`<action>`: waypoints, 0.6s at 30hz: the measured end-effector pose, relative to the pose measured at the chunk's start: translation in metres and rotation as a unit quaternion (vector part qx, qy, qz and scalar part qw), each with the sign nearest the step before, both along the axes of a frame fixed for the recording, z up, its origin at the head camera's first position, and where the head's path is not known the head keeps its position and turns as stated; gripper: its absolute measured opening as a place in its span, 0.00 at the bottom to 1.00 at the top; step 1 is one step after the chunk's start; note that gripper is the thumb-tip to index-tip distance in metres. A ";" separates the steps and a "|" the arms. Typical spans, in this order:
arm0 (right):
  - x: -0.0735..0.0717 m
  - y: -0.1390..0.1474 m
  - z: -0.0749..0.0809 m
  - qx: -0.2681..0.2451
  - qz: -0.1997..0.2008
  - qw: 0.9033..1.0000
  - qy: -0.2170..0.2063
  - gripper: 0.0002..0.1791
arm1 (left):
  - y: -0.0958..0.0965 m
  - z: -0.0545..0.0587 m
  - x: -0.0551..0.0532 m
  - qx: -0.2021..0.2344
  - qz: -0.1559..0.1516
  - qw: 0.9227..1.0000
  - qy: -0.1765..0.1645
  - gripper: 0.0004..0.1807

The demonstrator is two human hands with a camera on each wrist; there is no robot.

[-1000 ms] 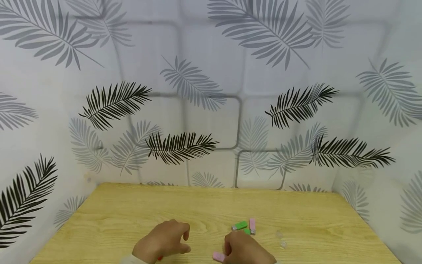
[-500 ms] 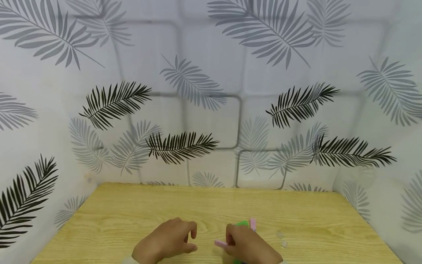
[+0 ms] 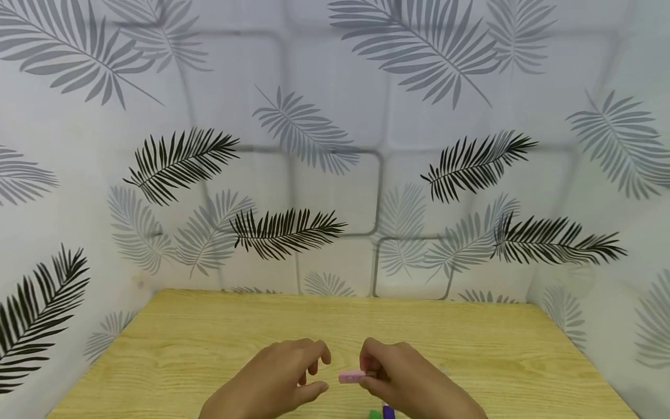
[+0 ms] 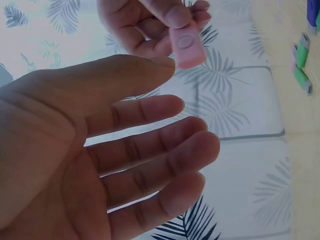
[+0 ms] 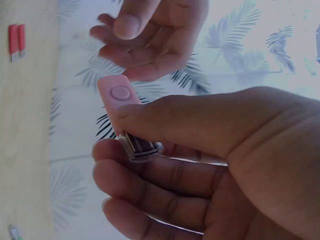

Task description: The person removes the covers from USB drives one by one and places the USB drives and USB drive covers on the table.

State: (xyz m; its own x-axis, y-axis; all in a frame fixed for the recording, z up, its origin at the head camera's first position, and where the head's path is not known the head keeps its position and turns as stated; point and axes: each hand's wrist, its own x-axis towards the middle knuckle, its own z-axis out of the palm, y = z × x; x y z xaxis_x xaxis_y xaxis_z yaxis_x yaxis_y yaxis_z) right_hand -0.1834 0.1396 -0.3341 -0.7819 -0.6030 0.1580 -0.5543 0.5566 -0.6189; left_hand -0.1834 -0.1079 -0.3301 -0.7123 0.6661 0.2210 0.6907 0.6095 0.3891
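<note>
Head view gives the best overview: the pink USB stick [image 3: 352, 377] is up off the table [image 3: 209, 326], between the two hands, and only the right hand [image 3: 419, 381] has it. So I'd call the pick-up done. Whatever the left hand [image 3: 274, 375] is there for hasn't begun, I reckon, since it isn't touching the stick.

Plenty of others lie loose: a green stick [image 3: 374, 414] next to a purple stick [image 3: 388, 412] at the bottom of the frame, a red pair [image 5: 16, 40] side by side in the right wrist view, and a little green cluster [image 4: 302, 79] in the left wrist view. If those count, they're all left to do.

Pose-wise, the right thumb presses on the pink body with bent fingers underneath, a proper pinch, blunt end aimed at the other hand. The far end looks dark with a clear rim; can't tell if that's a cap. The left hand is empty, palm facing its partner, fingers loose and slightly bent, thumb held away from them, tips near the stick but apart.
</note>
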 end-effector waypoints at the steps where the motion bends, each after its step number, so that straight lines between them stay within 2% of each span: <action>1: 0.002 0.000 0.003 -0.005 0.008 1.000 0.009 0.13 | 0.001 0.002 0.002 0.001 -0.005 1.000 0.004 0.10; 4: 0.008 0.001 0.011 -0.022 0.036 0.999 0.033 0.09 | 0.005 0.008 0.006 0.015 -0.025 1.000 0.008 0.08; 8: 0.014 0.001 0.019 -0.050 0.068 0.996 0.030 0.07 | 0.008 0.012 0.011 0.049 -0.063 0.996 0.034 0.04; 13: 0.019 0.000 0.023 -0.084 0.095 0.991 0.041 0.05 | 0.011 0.012 0.015 0.084 -0.103 0.985 0.114 0.03; 18: 0.023 -0.003 0.024 -0.095 0.122 0.983 0.102 0.04 | 0.016 0.010 0.018 0.098 -0.127 0.970 0.184 0.04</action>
